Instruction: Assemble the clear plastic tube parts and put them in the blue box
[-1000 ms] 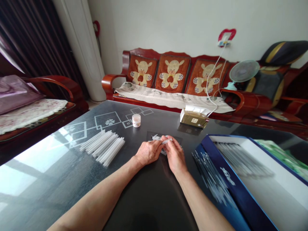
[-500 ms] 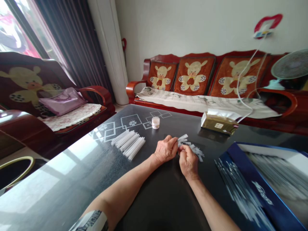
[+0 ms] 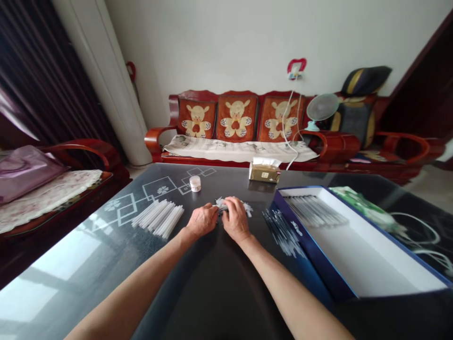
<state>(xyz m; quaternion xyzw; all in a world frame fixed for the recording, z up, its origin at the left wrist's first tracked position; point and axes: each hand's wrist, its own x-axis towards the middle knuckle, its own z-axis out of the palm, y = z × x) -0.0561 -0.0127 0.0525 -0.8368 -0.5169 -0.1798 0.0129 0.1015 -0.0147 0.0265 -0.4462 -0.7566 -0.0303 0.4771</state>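
My left hand (image 3: pixel 201 220) and my right hand (image 3: pixel 235 218) rest side by side on the dark glass table (image 3: pixel 212 283), both with fingers curled over a small heap of short white pieces (image 3: pixel 247 208). What each hand grips under its fingers is hidden. A bundle of long white tubes (image 3: pixel 158 218) lies on the table to the left of my left hand. A small white jar (image 3: pixel 194 183) stands beyond the hands.
A blue-rimmed white box (image 3: pixel 354 245) with thin white tubes in its far end lies at the right. A gold tissue box (image 3: pixel 264 171) stands at the table's far edge. Red wooden sofas stand behind and at the left. A small fan (image 3: pixel 321 109) sits on the sofa arm.
The camera has swung back to the right and pulled back. My hands have lowered onto the heap of short pieces; half a second ago they held pieces just above it.
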